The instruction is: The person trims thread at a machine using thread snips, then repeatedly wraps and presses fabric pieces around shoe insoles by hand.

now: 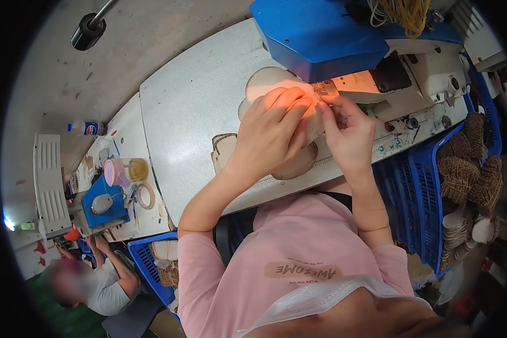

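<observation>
Under the lit needle area of a blue sewing machine (321,42) lies a cream, rounded fabric piece (265,80) with a darker edge. My left hand (279,121) rests over it, fingers bent and pressed together on the cloth close to the needle. To its right, my right hand (349,127) pinches with thumb and forefinger at the cloth's edge by the needle; the exact grip is partly lost in the orange glow. More of the cream cloth (298,163) shows below my left hand. Another cream piece with a brown edge (224,149) lies left of my wrist.
Blue baskets (428,186) with brown bundles (456,177) and stacked pale pieces stand at the right. A dark phone (391,73) lies on the machine bed. At the left are a pink cup (115,172), a tape roll (145,195), a bottle (85,128) and a seated co-worker (110,281).
</observation>
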Tool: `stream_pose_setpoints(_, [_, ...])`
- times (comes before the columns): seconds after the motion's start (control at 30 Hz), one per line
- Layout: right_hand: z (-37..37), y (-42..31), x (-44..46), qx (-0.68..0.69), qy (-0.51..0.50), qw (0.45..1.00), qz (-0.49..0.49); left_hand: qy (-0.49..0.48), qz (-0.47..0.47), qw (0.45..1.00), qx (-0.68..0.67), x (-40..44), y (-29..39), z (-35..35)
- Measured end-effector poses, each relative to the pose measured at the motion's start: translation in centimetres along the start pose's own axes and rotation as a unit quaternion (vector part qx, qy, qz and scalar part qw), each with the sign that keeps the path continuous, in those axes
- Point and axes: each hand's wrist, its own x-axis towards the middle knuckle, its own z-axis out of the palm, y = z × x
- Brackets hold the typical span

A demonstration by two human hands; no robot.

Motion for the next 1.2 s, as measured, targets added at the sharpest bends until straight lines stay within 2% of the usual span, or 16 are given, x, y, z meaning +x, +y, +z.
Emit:
stream_pose_setpoints(0.13, [-0.2,-0.3,0.6,-0.063,-0.01,0.998,-0.017,0.026,-0.007,1.0,0.012,0.0,-0.1,0.5])
stream_pose_setpoints(0.37, [0.6,-1.6,2.2,-0.189,-0.031,0.981,-0.022,-0.018,-0.049,0.997,-0.055,1.5,-1.9,0.0])
stream_pose_setpoints(0.47, [0.8,-0.7,2.4,-0.19,-0.005,0.98,-0.054,-0.01,-0.041,0.997,-0.066,1.8,-2.6,0.1])
stream_pose_setpoints(0.57, [0.6,-0.1,2.0,-0.126,0.018,0.99,-0.064,-0.023,-0.029,0.998,-0.057,2.3,-2.8,-0.3])
stream_pose_setpoints(0.67, [-0.2,0.0,0.9,-0.038,0.018,0.999,-0.009,-0.05,-0.017,0.995,-0.085,2.5,-3.4,-0.2])
stream_pose_setpoints(0.87, [-1.6,1.1,-2.2,-0.04,-0.134,0.99,0.022,-0.054,0.001,0.996,-0.076,2.9,-3.8,-0.4])
stream_pose_setpoints(1.0, [-0.9,2.0,-3.0,-0.114,-0.166,0.979,0.026,-0.052,-0.02,0.997,-0.06,2.9,-4.0,-0.3])
stream_pose_setpoints(1.2, [0.3,2.8,-3.8,-0.216,-0.143,0.965,0.023,-0.009,-0.021,1.0,0.008,2.3,-2.1,0.1])
